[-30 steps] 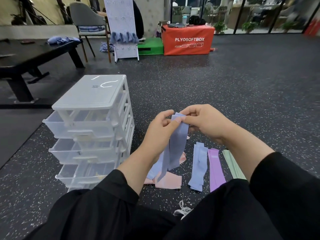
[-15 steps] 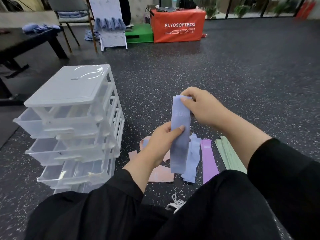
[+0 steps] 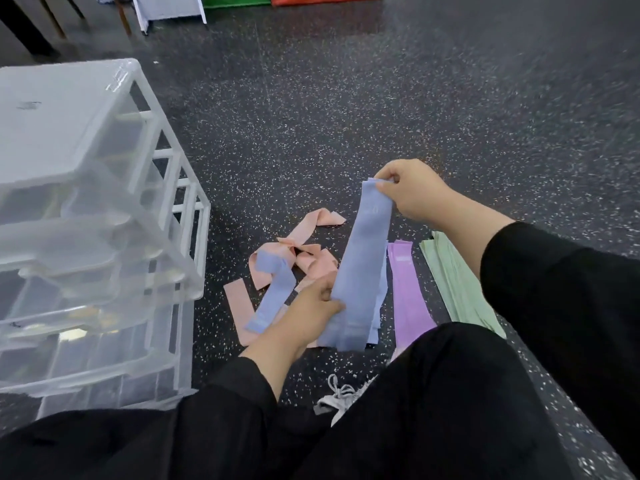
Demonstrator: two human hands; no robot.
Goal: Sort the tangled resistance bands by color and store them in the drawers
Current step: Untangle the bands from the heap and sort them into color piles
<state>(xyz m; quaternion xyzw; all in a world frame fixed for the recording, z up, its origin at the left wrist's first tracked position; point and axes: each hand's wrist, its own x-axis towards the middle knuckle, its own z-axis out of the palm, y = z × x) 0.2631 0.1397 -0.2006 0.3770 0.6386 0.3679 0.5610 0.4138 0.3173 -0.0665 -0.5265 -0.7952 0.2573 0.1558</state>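
A blue resistance band (image 3: 363,261) is stretched flat between my hands above the floor. My right hand (image 3: 412,192) pinches its top end and my left hand (image 3: 311,306) grips its lower part. Under it lie more blue bands (image 3: 379,306) in a strip. To their left is a tangle of pink bands (image 3: 304,251) with another blue band (image 3: 273,292) lying across it. A purple band (image 3: 407,292) and green bands (image 3: 457,282) lie straight on the right. The clear plastic drawer unit (image 3: 104,220) stands at the left, its drawers pulled partly out.
I sit on dark speckled rubber flooring (image 3: 381,98) with my black-clad legs (image 3: 415,410) and a grey shoe (image 3: 339,400) in front. Far off at the top are a white board's base (image 3: 166,8), chair legs (image 3: 121,12) and green and orange boxes.
The camera has tilted down and closer. The blue band has been lowered and tilted toward the blue strip on the floor, my left hand sliding down to its lower part.
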